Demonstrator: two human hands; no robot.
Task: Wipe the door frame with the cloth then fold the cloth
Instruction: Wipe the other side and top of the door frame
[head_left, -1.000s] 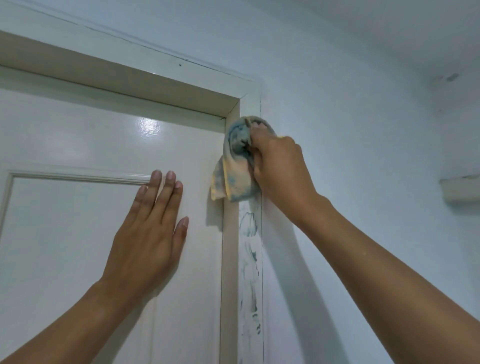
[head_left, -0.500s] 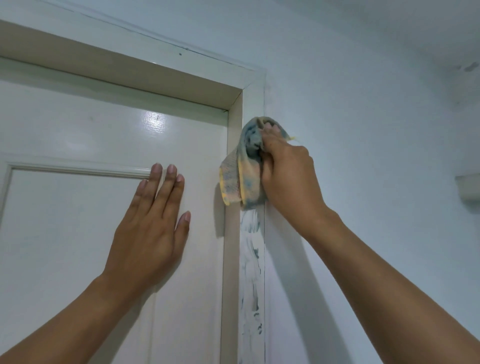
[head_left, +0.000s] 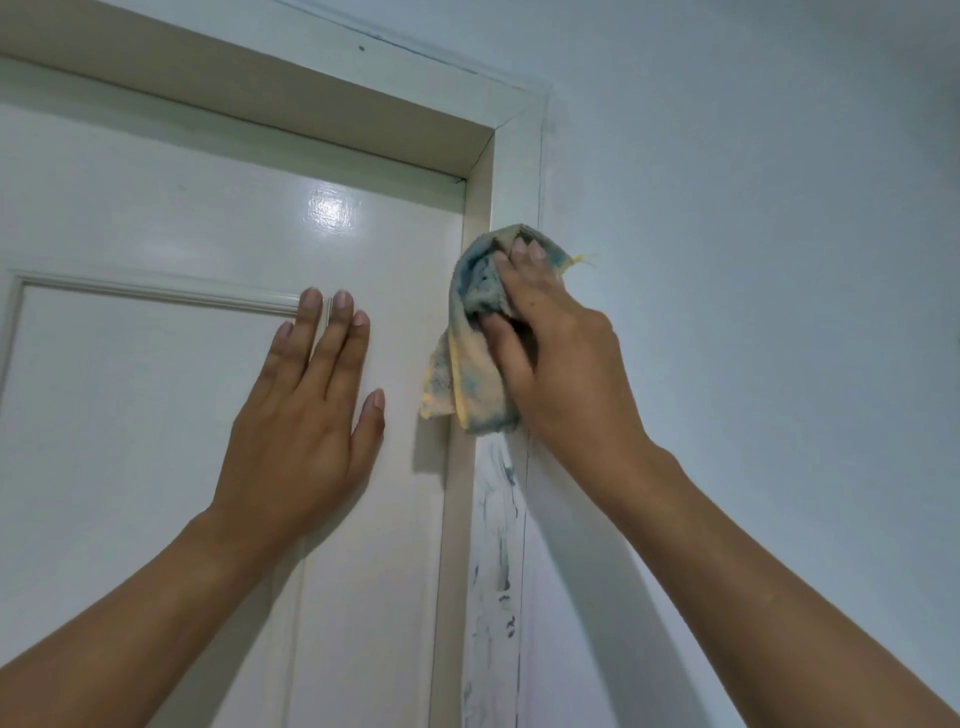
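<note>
The right hand (head_left: 558, 358) grips a bunched blue-and-yellow cloth (head_left: 470, 343) against the upright of the white door frame (head_left: 511, 176), just above dark smears, while the left hand (head_left: 306, 410) lies flat, fingers straight, on the door (head_left: 156, 208).

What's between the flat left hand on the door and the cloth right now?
In the head view, only a bare strip of white door separates the left hand from the cloth, which the right hand grips against the door frame.
</note>
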